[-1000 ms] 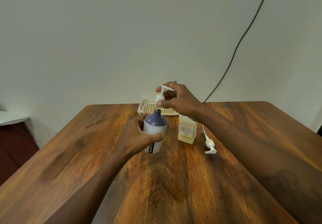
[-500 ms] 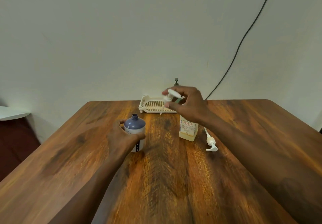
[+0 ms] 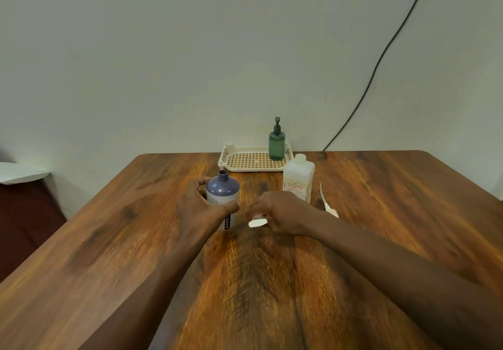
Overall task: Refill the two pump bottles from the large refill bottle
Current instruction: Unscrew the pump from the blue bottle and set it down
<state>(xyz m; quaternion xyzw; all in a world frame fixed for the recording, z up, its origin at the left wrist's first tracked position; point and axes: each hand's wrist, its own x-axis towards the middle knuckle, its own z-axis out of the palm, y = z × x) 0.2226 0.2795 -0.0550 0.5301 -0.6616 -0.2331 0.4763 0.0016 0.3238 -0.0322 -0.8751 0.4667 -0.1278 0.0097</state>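
The task looks to be in its opening stage, with bottles being opened and, as far as can be seen, nothing poured yet. The left hand (image 3: 198, 209) is wrapped around the purple bottle (image 3: 222, 193), which stands upright on the surface (image 3: 381, 213) a little left of centre, its neck open and bare. Just to its right, the right hand (image 3: 284, 213) has its fingers curled round a white pump (image 3: 257, 223) and holds it low. Motion blur hides whether the pump touches the wood.

Farther back and to the right stands a square clear bottle (image 3: 298, 178) with a white top, and a second pump (image 3: 328, 208) lies loose on the wood just beside it. A green bottle (image 3: 276, 144), its pump fitted, stands in the tray (image 3: 253, 168) at the far edge.

Judging by this, both pumps are off. Left to do are setting this pump down, pouring into each bottle, and screwing the pumps back on. Which bottle is the refill one is not certain.
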